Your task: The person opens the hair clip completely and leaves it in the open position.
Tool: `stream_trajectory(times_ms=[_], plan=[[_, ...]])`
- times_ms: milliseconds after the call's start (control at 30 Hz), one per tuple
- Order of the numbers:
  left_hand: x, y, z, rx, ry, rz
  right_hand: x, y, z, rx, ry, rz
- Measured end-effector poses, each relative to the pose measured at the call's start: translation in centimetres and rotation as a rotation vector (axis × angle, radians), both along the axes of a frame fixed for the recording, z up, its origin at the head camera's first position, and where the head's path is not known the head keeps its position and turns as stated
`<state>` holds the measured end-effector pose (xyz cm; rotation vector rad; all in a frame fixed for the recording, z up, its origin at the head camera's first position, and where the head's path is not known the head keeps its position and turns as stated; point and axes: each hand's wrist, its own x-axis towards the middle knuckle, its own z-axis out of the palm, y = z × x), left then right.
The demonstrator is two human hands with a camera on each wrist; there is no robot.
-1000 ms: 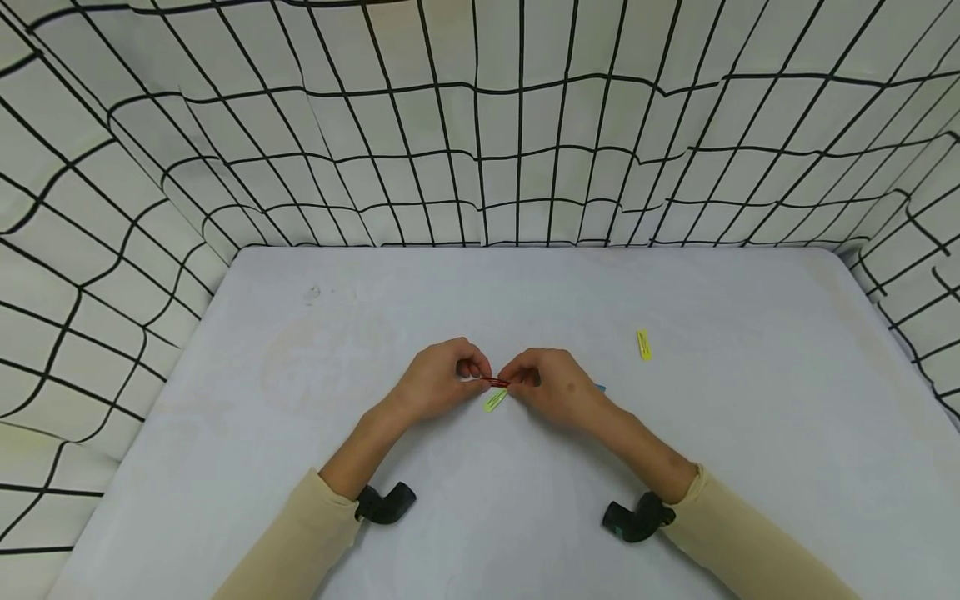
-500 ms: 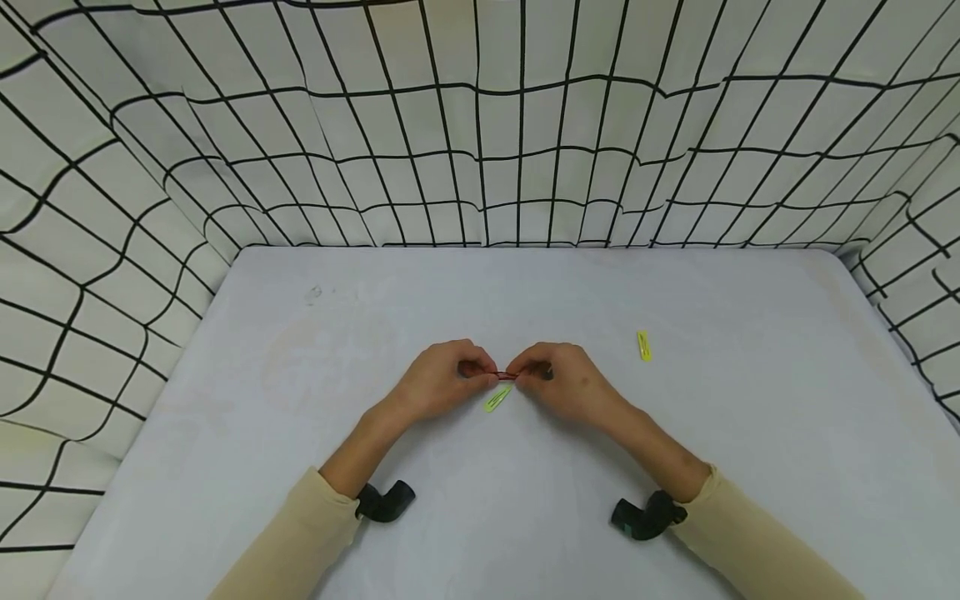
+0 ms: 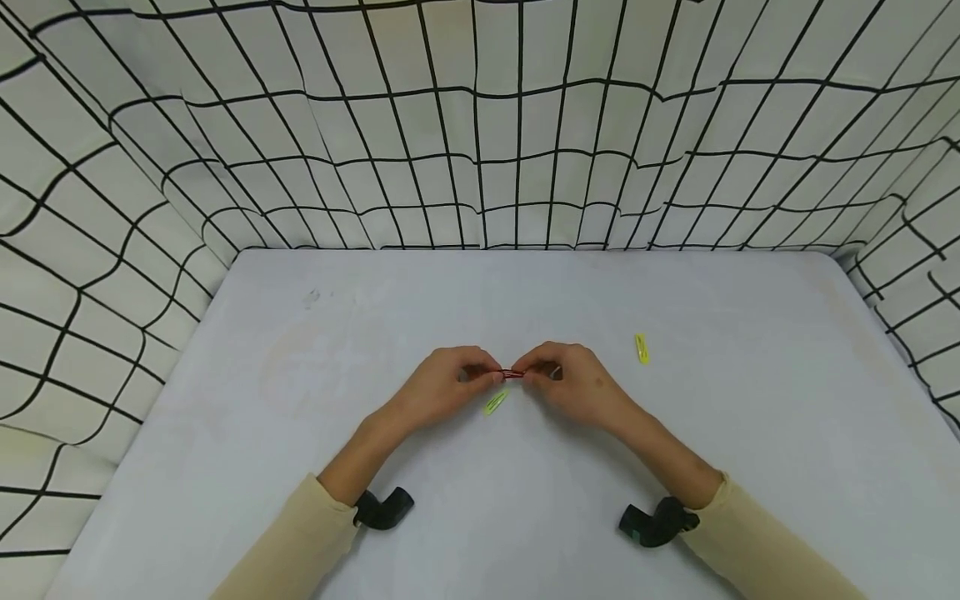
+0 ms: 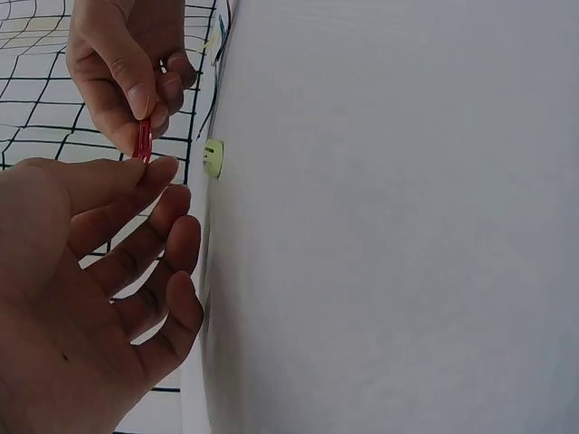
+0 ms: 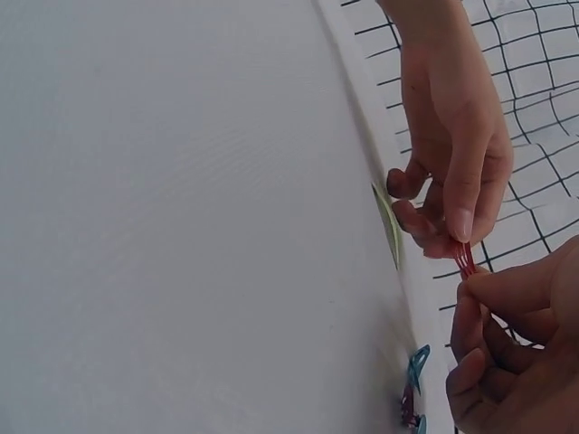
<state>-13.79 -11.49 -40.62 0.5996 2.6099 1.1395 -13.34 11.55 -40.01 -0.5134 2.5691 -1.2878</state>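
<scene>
A red snap hair clip (image 3: 513, 374) is stretched between my two hands, just above the white table. My left hand (image 3: 442, 385) pinches one end between thumb and index finger; its other fingers are loosely bent in the left wrist view. My right hand (image 3: 585, 385) pinches the opposite end with thumb and fingertips. In the right wrist view the middle of the red clip (image 5: 464, 258) shows between both sets of fingertips, which cover its ends. Close below the hands, a yellow-green snap clip (image 3: 495, 402) lies slanted on the table.
A yellow snap clip (image 3: 642, 348) lies farther back on the right. Blue and dark red clips (image 5: 416, 371) appear at the lower right in the right wrist view, hidden in the head view. A black grid-patterned white backdrop (image 3: 517, 125) surrounds the white table (image 3: 480, 517).
Both hands have shifted slightly to the right and up with the red clip, moving away from the yellow-green clip. A blue piece beside the right hand is now hidden in the head view.
</scene>
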Motion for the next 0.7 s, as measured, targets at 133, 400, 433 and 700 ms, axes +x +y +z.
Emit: stream_trajectory(times_ms=[133, 400, 433, 700], plan=[[0.2, 0.3, 0.3, -0.020, -0.020, -0.012, 0.0, 0.3, 0.2, -0.018, -0.011, 0.008], [0.5, 0.4, 0.5, 0.080, -0.097, -0.049, 0.0, 0.9, 0.5, -0.034, -0.017, 0.035], [0.5, 0.4, 0.5, 0.091, -0.105, -0.050, 0.0, 1.0, 0.5, -0.039, -0.023, 0.041], [0.5, 0.5, 0.5, 0.123, -0.115, -0.049, -0.3, 1.8, 0.3, -0.104, -0.105, 0.079]])
